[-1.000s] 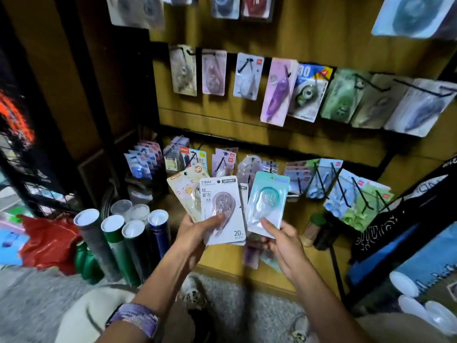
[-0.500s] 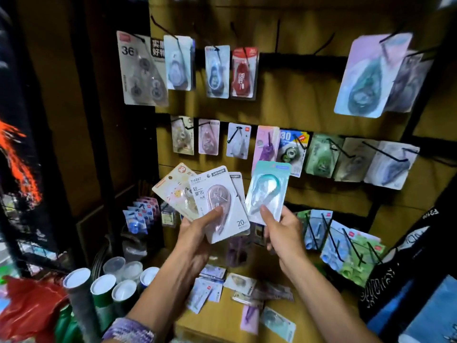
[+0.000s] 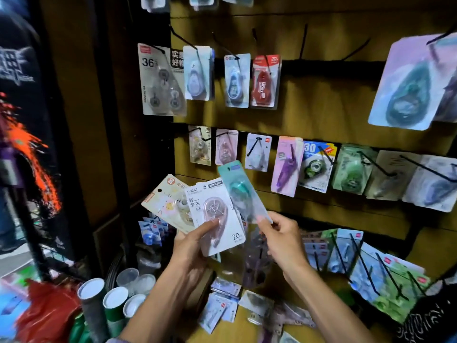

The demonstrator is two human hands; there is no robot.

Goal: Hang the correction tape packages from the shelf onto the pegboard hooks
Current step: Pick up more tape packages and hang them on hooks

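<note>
My left hand [image 3: 191, 246] grips a fanned stack of correction tape packages [image 3: 212, 214], with a white card and pink dispenser on top and a cream card behind it. My right hand [image 3: 282, 237] pinches the bottom of a teal correction tape package [image 3: 241, 191], tilted up to the left, its top near the middle row of hooks. The wooden pegboard [image 3: 329, 95] carries rows of black hooks; several hooks at the upper middle [image 3: 303, 42] are bare. More packages lie loose on the shelf [image 3: 247, 325] below my hands.
Hung packages fill the rows: a red one [image 3: 265, 81] above, a purple one [image 3: 286, 167] and green ones to the right. Long black hooks stick out at the lower right [image 3: 385, 268]. Capped tubes [image 3: 108, 303] and a red bag stand at the lower left.
My view has tilted up the pegboard. Both hands have risen with their packages, and the teal package has swung from upright to leaning left toward the middle row.
</note>
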